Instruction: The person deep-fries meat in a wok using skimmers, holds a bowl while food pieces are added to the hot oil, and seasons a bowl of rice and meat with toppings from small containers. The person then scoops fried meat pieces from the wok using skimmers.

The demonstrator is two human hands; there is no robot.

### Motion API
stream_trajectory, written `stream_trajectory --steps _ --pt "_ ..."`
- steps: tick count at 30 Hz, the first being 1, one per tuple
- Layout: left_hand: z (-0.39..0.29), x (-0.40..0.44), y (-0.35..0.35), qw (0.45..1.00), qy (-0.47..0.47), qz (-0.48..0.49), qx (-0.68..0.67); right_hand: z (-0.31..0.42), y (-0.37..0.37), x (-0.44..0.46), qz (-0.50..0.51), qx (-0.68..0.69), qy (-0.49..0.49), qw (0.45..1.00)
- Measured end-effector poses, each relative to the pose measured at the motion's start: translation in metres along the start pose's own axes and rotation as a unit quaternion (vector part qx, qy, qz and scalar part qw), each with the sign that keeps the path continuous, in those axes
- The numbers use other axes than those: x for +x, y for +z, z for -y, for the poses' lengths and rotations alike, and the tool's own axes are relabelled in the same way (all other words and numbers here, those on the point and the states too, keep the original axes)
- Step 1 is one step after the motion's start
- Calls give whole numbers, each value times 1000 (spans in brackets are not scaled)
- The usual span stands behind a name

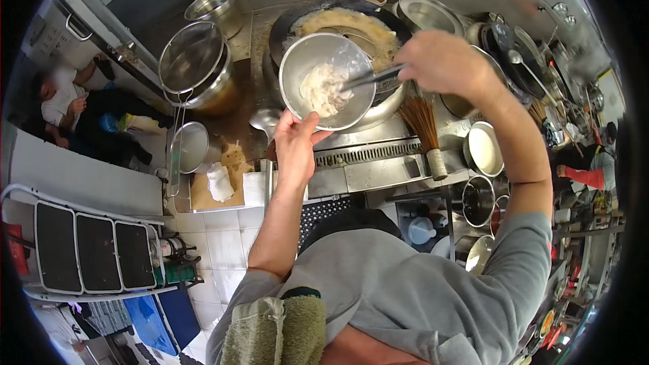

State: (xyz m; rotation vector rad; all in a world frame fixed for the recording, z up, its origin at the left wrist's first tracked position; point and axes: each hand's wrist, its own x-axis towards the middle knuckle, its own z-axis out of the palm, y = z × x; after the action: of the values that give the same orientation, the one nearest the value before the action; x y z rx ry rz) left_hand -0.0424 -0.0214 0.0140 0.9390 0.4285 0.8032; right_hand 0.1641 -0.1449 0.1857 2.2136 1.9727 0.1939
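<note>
Held by its near rim in my left hand (296, 143), a round metal bowl (358, 105) is tilted in front of a large black wok (280, 30). Pale, wet pieces of food (324, 90) lie in the bowl. Dark tongs or chopsticks (378, 77), blurred, reach into the food from my right hand (446, 61), whose fingers are closed round them. Bubbling yellowish oil (378, 26) fills the wok, and the bowl hides part of it. Just left of my left hand is a metal ladle (265, 119).
Left of the wok stand a pot with a strainer (193, 57) and a smaller pot (191, 147). A bamboo brush (433, 145) lies to the right, near a bowl of white liquid (485, 149). One person (64, 105) sits far left; another (598, 167) is far right.
</note>
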Motion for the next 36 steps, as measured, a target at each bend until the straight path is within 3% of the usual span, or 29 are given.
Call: stream_trajectory --steps 4,8,10,13,16,21,24,28,30,32,34,36 --pt "13 3 -4 1000 4 -11 15 -49 -28 -7 -134 42 35 989" --pt "11 6 8 998 1 -58 15 -95 -63 6 -79 88 115 986" --pt "8 5 15 998 7 -57 3 -149 -29 26 -187 48 74 978" --pt "6 4 21 997 23 -66 13 -185 20 67 -80 46 135 987" --pt "9 -1 29 995 54 -86 12 -171 64 101 56 2 220 974" --pt "6 -13 29 993 35 -99 45 -209 147 147 22 81 270 959" --pt "5 -12 27 992 28 -115 46 -221 123 139 -29 83 275 957" --pt "1 2 27 994 32 -100 43 -229 89 116 -22 92 263 960" --pt "1 10 26 994 30 -98 42 -232 86 104 -114 104 208 966" --pt "4 17 20 996 36 -79 29 -206 43 79 -63 243 215 944" --pt "4 23 17 996 31 -74 37 -163 18 44 -165 234 141 948" --pt "4 27 17 996 38 -63 45 -117 -8 22 -89 250 62 962"
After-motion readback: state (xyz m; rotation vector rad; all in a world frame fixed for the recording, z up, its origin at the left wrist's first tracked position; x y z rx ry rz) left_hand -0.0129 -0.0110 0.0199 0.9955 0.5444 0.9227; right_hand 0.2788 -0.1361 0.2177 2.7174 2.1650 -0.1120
